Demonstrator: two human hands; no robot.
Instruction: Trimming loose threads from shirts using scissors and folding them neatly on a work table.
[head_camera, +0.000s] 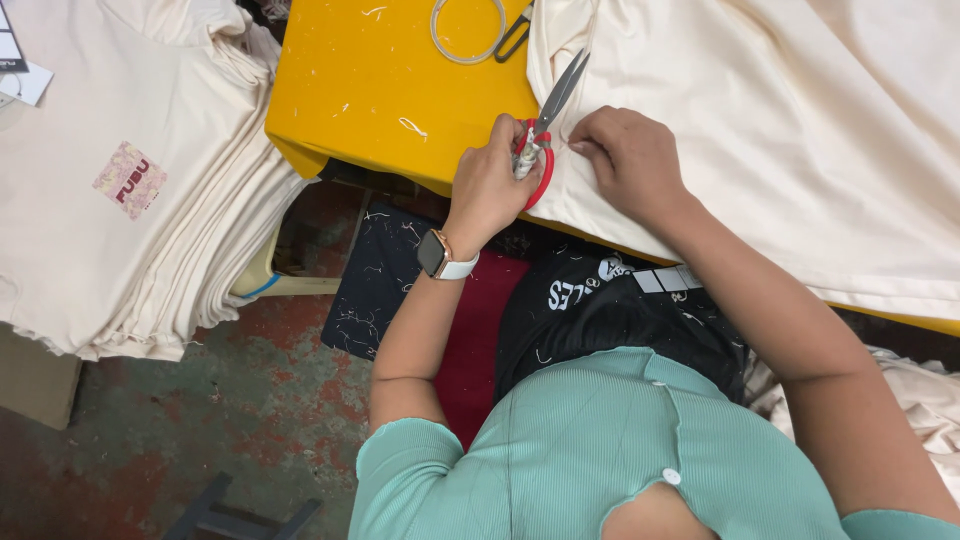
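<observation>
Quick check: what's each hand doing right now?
Left hand: closed around the red-handled scissors.
Right hand: holds nothing, fingers pressing the cream fabric on the yellow table.
</observation>
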